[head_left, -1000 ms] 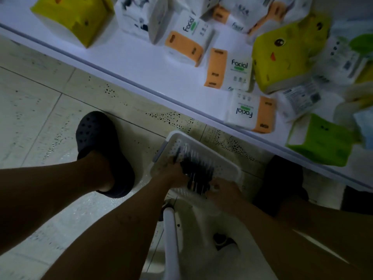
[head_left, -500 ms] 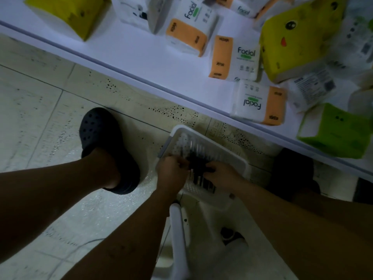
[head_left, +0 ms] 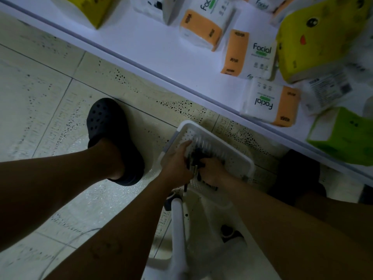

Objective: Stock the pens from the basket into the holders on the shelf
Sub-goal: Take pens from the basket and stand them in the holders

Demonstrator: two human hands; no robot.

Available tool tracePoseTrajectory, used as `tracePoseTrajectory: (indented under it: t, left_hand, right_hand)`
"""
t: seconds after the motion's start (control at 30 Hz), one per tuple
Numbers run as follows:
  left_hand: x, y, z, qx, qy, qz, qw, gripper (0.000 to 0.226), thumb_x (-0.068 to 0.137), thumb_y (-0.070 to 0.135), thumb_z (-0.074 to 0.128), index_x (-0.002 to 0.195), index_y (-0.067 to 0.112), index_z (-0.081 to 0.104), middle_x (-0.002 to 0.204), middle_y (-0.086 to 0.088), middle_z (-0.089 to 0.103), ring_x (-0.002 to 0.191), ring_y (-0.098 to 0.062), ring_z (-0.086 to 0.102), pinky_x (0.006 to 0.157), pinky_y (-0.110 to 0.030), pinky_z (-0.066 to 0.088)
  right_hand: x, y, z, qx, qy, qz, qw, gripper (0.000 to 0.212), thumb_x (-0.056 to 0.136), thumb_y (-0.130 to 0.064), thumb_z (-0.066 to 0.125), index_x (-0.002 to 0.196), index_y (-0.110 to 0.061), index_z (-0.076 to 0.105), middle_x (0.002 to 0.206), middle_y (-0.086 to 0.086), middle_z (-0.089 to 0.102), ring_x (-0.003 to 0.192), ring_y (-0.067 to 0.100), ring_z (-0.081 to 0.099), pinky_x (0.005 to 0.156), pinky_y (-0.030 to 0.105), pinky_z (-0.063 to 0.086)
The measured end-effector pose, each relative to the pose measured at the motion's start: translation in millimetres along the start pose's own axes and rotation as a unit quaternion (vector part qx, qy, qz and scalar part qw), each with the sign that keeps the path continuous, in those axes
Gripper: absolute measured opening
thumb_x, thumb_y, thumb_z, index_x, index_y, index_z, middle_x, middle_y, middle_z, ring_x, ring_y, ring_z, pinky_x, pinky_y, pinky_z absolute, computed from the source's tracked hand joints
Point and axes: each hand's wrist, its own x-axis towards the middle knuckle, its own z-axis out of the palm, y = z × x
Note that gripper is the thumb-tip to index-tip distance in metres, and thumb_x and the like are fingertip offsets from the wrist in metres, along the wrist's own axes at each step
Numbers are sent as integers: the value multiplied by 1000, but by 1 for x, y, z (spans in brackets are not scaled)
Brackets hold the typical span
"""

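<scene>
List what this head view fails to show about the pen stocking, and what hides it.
- Pens: count hidden; dim light, and the left hand and right hand cover them in the basket.
- Left hand's grip: its own back hides it.
- Holders: not seen; shelf is cut by the top edge.
- Label at right: blurred.

Low white shelf (head_left: 151, 43) strewn with orange, yellow and green tissue packs (head_left: 260, 55), pale tiled floor (head_left: 50, 87) under a dark clog (head_left: 109, 126).
</scene>
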Motion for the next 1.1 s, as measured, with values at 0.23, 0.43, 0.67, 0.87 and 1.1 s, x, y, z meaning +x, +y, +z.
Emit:
tracePoseTrajectory:
  t: [0.23, 0.43, 0.67, 0.87, 1.1]
  left_hand:
    - [-2, 3, -7, -139, 11, -84, 987, 56, 86, 3, 56, 133, 31, 41, 99, -1, 56, 80, -22, 64, 61, -37, 61]
    - [1, 5, -15, -170, 5, -107, 980, 40, 93, 6, 56, 128, 24, 47, 97, -13, 64, 74, -27, 66, 68, -42, 58]
    - [-8, 32, -15, -123, 16, -43, 991, 64, 91, -6, 43, 145, 26, 34, 121, -16, 56, 96, -35, 64, 75, -50, 58]
    - [-30, 66, -13, -84, 38, 38, 995, 36, 96, 15, 47, 128, 31, 49, 90, -9, 67, 68, -26, 69, 54, -35, 58]
    - [-71, 124, -15, -63, 17, 113, 991, 27, 96, 13, 53, 117, 30, 52, 89, -8, 71, 77, -25, 70, 62, -38, 57]
  right_hand:
    - [-8, 2, 2, -34, 71, 48, 996, 42, 96, -11, 48, 56, -19, 38, 62, 1, 41, 56, 12, 37, 51, 20, 29]
    - [-27, 9, -11, 7, 99, 43, 994, 18, 86, -21, 71, 84, -4, 77, 79, 14, 70, 74, 23, 66, 74, 34, 55]
    - [-57, 4, -29, 53, 166, 2, 985, 26, 80, -10, 73, 94, -18, 53, 86, -6, 56, 81, 13, 54, 57, 20, 35]
    - [-97, 4, -42, 145, 238, -74, 958, 61, 86, 0, 63, 138, -24, 43, 116, 2, 60, 81, 14, 65, 60, 33, 59]
    - [-166, 8, -70, 225, 301, -132, 917, 38, 94, -4, 56, 126, -25, 51, 95, 11, 58, 74, 33, 63, 70, 55, 56]
